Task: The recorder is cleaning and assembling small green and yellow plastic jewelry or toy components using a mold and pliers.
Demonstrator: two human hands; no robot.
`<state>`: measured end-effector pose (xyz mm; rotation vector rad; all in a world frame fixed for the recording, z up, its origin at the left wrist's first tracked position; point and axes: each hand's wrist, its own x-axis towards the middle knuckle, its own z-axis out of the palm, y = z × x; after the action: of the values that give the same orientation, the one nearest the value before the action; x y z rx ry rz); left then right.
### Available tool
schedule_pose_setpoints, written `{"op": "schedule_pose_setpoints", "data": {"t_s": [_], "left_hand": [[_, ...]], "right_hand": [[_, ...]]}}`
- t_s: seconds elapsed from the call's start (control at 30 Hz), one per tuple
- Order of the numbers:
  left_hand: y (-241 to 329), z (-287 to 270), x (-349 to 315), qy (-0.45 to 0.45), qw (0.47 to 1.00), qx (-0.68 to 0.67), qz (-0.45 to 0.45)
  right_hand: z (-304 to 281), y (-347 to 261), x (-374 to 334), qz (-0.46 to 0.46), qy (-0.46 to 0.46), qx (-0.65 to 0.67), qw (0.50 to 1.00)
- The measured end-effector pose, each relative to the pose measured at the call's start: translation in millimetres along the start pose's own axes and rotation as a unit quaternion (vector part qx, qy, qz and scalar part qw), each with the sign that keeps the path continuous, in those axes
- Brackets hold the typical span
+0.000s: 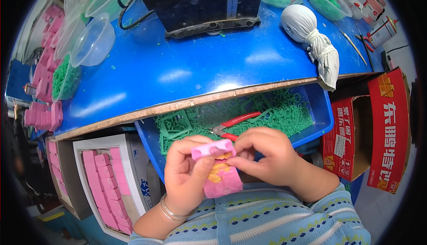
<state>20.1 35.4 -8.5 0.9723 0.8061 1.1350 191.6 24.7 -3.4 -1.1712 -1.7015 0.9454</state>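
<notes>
The left hand (183,171) clasps the pink-and-yellow piece (224,186), likely steadying it while the right hand (269,154) pinches its right edge; they meet at the near side of the blue tray (321,105), presumably to catch bits; red-handled cutters (240,119) lie just beyond, seemingly for easy reach.

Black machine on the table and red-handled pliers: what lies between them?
In the head view: blue tabletop, its rough front edge, then green scraps.

Worktable (147,62) with glossy blue top spans the upper and middle frame; its front edge (222,95) is bare, rough wood. Light reflections (267,57) show on the top. Pale surface (393,218) at lower right: wall or floor, indeterminable.
</notes>
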Motion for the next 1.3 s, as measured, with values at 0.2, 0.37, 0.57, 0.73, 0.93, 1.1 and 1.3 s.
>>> {"op": "schedule_pose_setpoints", "data": {"t_s": [0.2, 0.37, 0.57, 0.73, 0.93, 1.1, 1.3], "left_hand": [[3.3, 0.6, -1.5, -0.011, 0.999, 0.03, 0.024], [5.8, -8.1, -4.2, -0.042, 0.992, -0.072, -0.089], [15.0, -14.2, 2.4, -0.116, 0.99, 0.085, -0.012], [10.0, -18.5, -2.7, -0.09, 0.995, 0.016, -0.049], [17.5, -4.3, -3.4, -0.085, 0.991, -0.018, -0.097], [7.9, -9.1, -5.4, -0.119, 0.978, 0.064, -0.161], [7.4, -14.6, -4.4, -0.117, 0.951, 0.284, -0.028]], "right_hand": [[4.1, 1.5, -1.1, -0.088, 0.022, -0.026, 0.996], [6.9, 2.0, -1.6, 0.009, 0.058, 0.118, 0.991], [-0.5, 7.5, -0.9, -0.051, -0.011, 0.027, 0.998], [1.6, 9.4, 1.0, -0.081, 0.007, 0.053, 0.995], [2.2, 8.4, -4.4, -0.089, 0.043, 0.019, 0.995], [11.6, 9.8, -8.6, 0.021, 0.028, 0.15, 0.988], [18.1, 14.6, -9.3, 0.194, 0.013, 0.399, 0.896]]}}
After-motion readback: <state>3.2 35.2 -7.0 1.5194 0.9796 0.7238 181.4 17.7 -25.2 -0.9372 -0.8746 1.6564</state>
